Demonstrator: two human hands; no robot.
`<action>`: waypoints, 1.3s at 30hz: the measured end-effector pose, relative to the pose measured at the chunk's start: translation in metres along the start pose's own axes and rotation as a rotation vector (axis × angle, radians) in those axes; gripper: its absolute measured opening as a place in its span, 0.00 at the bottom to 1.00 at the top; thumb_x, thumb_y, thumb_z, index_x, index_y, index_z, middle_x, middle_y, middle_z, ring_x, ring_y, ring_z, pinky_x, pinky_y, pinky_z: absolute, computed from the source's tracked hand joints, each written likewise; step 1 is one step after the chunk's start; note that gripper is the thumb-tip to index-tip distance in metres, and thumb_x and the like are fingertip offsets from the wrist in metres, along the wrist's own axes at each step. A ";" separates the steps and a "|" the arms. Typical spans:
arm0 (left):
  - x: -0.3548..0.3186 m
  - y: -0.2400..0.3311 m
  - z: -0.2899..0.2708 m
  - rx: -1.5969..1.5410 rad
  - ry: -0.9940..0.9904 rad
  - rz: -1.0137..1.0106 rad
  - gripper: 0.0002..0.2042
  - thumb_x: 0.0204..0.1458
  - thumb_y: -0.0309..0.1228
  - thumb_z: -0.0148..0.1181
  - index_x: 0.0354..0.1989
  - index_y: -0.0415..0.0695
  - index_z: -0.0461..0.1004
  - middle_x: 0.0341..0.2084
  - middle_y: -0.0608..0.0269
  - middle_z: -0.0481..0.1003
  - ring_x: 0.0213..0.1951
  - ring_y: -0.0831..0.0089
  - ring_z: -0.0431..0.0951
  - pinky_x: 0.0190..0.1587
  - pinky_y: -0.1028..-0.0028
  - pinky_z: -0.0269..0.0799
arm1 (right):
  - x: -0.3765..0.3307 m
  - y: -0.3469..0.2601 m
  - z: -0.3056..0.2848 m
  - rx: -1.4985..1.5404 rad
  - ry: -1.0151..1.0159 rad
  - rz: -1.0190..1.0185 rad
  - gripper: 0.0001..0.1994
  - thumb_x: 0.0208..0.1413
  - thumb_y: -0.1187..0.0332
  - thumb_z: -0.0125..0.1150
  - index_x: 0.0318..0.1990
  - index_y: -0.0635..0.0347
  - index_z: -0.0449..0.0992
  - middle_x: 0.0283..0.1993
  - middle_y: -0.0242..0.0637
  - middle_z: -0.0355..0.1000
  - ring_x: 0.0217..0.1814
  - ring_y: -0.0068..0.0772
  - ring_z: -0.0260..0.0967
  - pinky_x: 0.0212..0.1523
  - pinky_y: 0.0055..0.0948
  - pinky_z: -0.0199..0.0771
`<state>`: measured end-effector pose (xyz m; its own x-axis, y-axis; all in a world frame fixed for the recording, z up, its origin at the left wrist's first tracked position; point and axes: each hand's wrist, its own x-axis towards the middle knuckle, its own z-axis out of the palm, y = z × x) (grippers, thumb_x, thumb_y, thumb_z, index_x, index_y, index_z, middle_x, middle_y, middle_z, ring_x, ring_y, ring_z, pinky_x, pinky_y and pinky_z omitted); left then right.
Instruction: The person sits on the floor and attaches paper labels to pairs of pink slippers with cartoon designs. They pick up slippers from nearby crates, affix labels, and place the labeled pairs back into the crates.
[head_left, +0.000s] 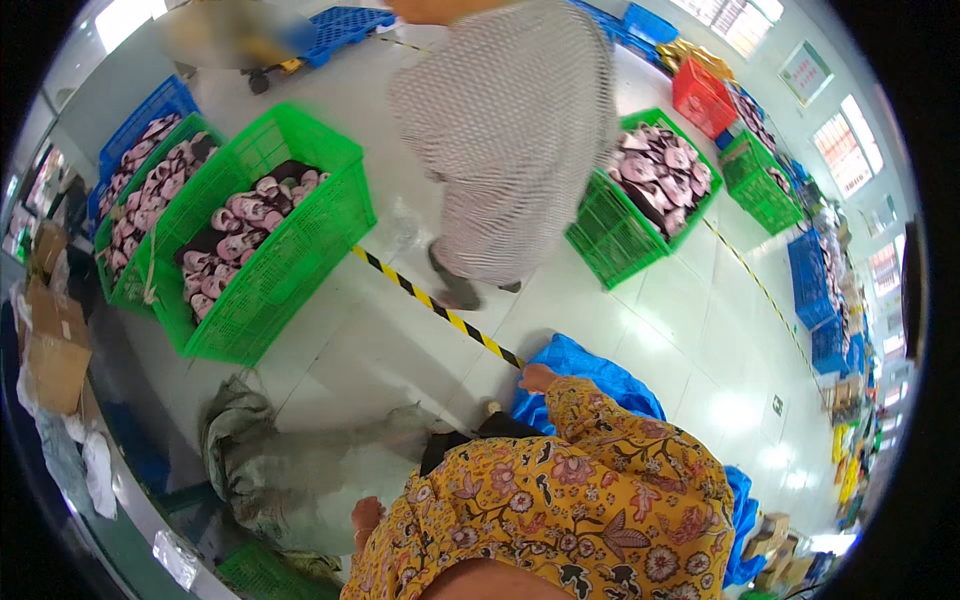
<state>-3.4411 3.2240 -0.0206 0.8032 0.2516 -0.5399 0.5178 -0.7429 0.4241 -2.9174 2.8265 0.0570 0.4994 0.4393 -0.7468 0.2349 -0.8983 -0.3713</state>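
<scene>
My right hand point(538, 378) has its fingers closed on the edge of a blue plastic bag point(600, 378), which spreads out beside and below my forearm. My left hand point(368, 514) hangs low on the left with its fingers curled; whether anything lies inside them is hidden. Right by it is a grey-green woven sack point(300, 490), bunched and crumpled at its far end. Both arms come out of a yellow flowered garment.
Another person point(510, 130) in a checked garment stands just ahead. Green crates point(290, 270) of pink and dark shoe-like pieces stand left, another green crate point(610, 225) right. A black-and-yellow floor stripe point(440, 310) runs between. Cardboard boxes point(55, 345) line the left edge.
</scene>
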 end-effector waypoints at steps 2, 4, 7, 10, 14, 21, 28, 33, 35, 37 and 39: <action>0.021 0.066 -0.060 -1.072 0.133 -0.212 0.10 0.56 0.33 0.52 0.30 0.38 0.72 0.24 0.58 0.73 0.24 0.68 0.72 0.27 0.69 0.70 | -0.042 0.025 0.001 -0.344 0.040 -0.229 0.15 0.50 0.64 0.53 0.14 0.57 0.73 0.16 0.37 0.71 0.15 0.36 0.68 0.18 0.38 0.67; 0.024 0.129 -0.098 -1.377 0.187 -0.154 0.11 0.56 0.33 0.53 0.29 0.37 0.72 0.19 0.58 0.72 0.18 0.71 0.70 0.22 0.72 0.68 | -0.061 0.047 0.009 -0.390 0.051 -0.213 0.15 0.52 0.63 0.51 0.17 0.58 0.74 0.19 0.38 0.73 0.16 0.35 0.69 0.20 0.38 0.70; 0.045 0.130 -0.076 -0.912 0.229 -0.010 0.11 0.55 0.33 0.54 0.31 0.36 0.73 0.19 0.58 0.73 0.18 0.74 0.70 0.19 0.74 0.66 | -0.062 0.060 0.018 -0.201 0.041 -0.105 0.13 0.53 0.63 0.50 0.22 0.58 0.76 0.21 0.37 0.74 0.16 0.34 0.69 0.21 0.38 0.70; 0.050 0.153 -0.080 -0.911 0.103 -0.223 0.11 0.54 0.33 0.56 0.35 0.36 0.74 0.21 0.58 0.75 0.19 0.76 0.72 0.20 0.74 0.67 | -0.063 0.077 0.015 -0.371 0.069 -0.310 0.12 0.53 0.62 0.50 0.25 0.57 0.76 0.22 0.36 0.74 0.17 0.33 0.69 0.21 0.36 0.70; 0.004 0.276 -0.118 -1.062 0.244 -0.449 0.11 0.55 0.35 0.55 0.36 0.38 0.76 0.22 0.61 0.76 0.21 0.76 0.74 0.24 0.75 0.71 | -0.078 0.090 -0.018 0.077 0.017 -0.062 0.10 0.48 0.62 0.55 0.22 0.58 0.75 0.19 0.36 0.73 0.17 0.32 0.70 0.20 0.34 0.69; -0.066 0.374 -0.043 0.382 -0.240 -0.139 0.05 0.52 0.28 0.54 0.31 0.42 0.76 0.26 0.61 0.77 0.27 0.65 0.77 0.34 0.67 0.76 | -0.131 0.108 -0.087 0.574 0.114 -0.040 0.07 0.49 0.64 0.58 0.30 0.57 0.75 0.21 0.32 0.73 0.19 0.25 0.70 0.21 0.27 0.70; -0.063 0.497 0.024 0.332 -0.163 0.209 0.08 0.52 0.29 0.52 0.31 0.39 0.77 0.33 0.53 0.75 0.38 0.56 0.76 0.39 0.62 0.76 | -0.184 0.264 -0.124 0.605 0.225 -0.032 0.12 0.48 0.63 0.56 0.37 0.60 0.76 0.23 0.37 0.74 0.20 0.29 0.72 0.21 0.31 0.71; 0.019 0.558 0.000 0.213 -0.164 0.092 0.13 0.55 0.35 0.46 0.29 0.43 0.75 0.29 0.53 0.76 0.32 0.55 0.75 0.36 0.58 0.72 | -0.218 0.444 -0.117 0.364 0.317 0.016 0.12 0.46 0.64 0.50 0.16 0.57 0.71 0.14 0.36 0.69 0.12 0.30 0.66 0.14 0.34 0.63; 0.063 0.580 -0.013 0.078 -0.096 0.029 0.13 0.54 0.37 0.46 0.29 0.44 0.74 0.27 0.53 0.75 0.29 0.54 0.74 0.36 0.56 0.70 | -0.246 0.506 -0.105 0.577 0.367 0.101 0.11 0.46 0.65 0.50 0.16 0.56 0.71 0.14 0.36 0.69 0.12 0.30 0.66 0.14 0.34 0.63; 0.089 0.632 -0.052 -0.136 -0.003 -0.040 0.10 0.52 0.32 0.48 0.25 0.41 0.73 0.24 0.49 0.74 0.28 0.53 0.74 0.33 0.56 0.69 | -0.273 0.554 -0.076 0.750 0.277 0.311 0.11 0.47 0.66 0.51 0.16 0.56 0.72 0.14 0.37 0.70 0.13 0.32 0.67 0.14 0.34 0.64; 0.107 0.656 -0.054 -0.249 0.038 -0.054 0.13 0.54 0.35 0.48 0.22 0.41 0.70 0.22 0.48 0.72 0.24 0.54 0.70 0.31 0.55 0.66 | -0.302 0.586 -0.049 0.368 0.190 0.296 0.11 0.48 0.66 0.51 0.17 0.56 0.72 0.15 0.38 0.70 0.13 0.33 0.67 0.14 0.34 0.64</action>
<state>-2.9997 2.7976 0.2393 0.7802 0.3135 -0.5412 0.6133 -0.5534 0.5636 -2.8895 2.1669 0.0919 0.6512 0.1260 -0.7484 -0.2317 -0.9060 -0.3541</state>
